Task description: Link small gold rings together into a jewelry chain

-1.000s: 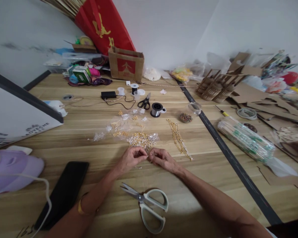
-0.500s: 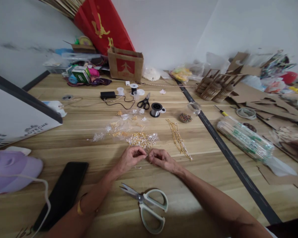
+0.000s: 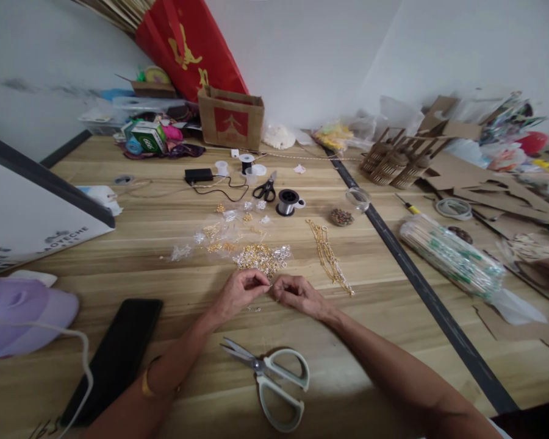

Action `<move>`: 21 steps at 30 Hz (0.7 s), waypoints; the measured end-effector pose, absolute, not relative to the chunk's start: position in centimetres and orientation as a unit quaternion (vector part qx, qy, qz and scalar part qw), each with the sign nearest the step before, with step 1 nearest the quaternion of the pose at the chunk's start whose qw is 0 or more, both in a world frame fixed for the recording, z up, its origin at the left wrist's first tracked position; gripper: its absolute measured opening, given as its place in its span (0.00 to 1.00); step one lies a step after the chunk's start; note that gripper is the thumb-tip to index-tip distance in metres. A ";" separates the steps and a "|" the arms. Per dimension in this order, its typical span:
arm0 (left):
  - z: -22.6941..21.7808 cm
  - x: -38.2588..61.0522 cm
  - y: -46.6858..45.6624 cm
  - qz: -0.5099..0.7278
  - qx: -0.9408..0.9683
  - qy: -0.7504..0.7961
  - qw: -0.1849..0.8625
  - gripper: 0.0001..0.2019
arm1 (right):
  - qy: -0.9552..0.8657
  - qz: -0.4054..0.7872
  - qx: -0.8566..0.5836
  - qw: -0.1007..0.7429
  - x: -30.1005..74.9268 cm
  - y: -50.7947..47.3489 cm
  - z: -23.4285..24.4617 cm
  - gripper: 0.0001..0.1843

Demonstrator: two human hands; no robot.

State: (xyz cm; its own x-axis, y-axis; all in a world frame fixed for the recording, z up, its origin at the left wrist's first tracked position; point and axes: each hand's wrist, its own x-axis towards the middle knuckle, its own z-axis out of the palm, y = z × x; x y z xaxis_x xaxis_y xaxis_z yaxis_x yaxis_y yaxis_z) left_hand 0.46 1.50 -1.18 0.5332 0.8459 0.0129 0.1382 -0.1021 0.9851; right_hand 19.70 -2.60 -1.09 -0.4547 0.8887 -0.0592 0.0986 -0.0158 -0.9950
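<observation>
My left hand [image 3: 244,289] and my right hand [image 3: 301,294] almost meet at the fingertips, low over the wooden table. Both are closed in a pinch; what lies between the fingers is too small to make out. Just beyond them spreads a pile of gold and silver beads [image 3: 257,258]. A short silver chain piece [image 3: 254,309] lies below my left fingers. To the right of my right hand rest several gold chains [image 3: 328,258]. Nearer to me, between my forearms, lie pale-handled scissors [image 3: 265,378] with their blades slightly apart.
Small plastic bags of findings [image 3: 213,231], a wire spool [image 3: 287,203], black scissors [image 3: 266,190] and a cup of beads [image 3: 342,217] stand farther back. A black phone [image 3: 119,353] lies left. On the right are a bundle of wrapped sticks [image 3: 451,253] and cardboard [image 3: 476,189].
</observation>
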 end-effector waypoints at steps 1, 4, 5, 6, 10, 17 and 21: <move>-1.2 0.5 1.5 0.316 0.672 0.366 0.561 0.04 | -0.616 0.589 -0.402 0.335 19.7 -2.6 -1.1 0.16; -1.2 0.5 1.5 0.317 0.672 0.365 0.562 0.03 | -0.617 0.590 -0.402 0.332 19.7 -2.6 -1.1 0.16; -1.2 0.5 1.4 0.318 0.671 0.364 0.562 0.03 | -0.617 0.590 -0.402 0.331 19.7 -2.6 -1.0 0.16; -1.2 0.4 1.4 0.318 0.670 0.364 0.563 0.03 | -0.618 0.590 -0.402 0.330 19.7 -2.6 -1.0 0.16; -1.1 0.5 1.4 0.313 0.669 0.367 0.566 0.03 | -0.619 0.587 -0.408 0.327 19.6 -2.6 -0.7 0.16; -0.9 0.5 1.4 0.313 0.666 0.363 0.571 0.02 | -0.619 0.588 -0.403 0.329 19.7 -2.5 -1.0 0.15; -1.0 0.5 1.3 0.315 0.664 0.360 0.575 0.02 | -0.620 0.585 -0.407 0.329 19.6 -2.5 -1.0 0.15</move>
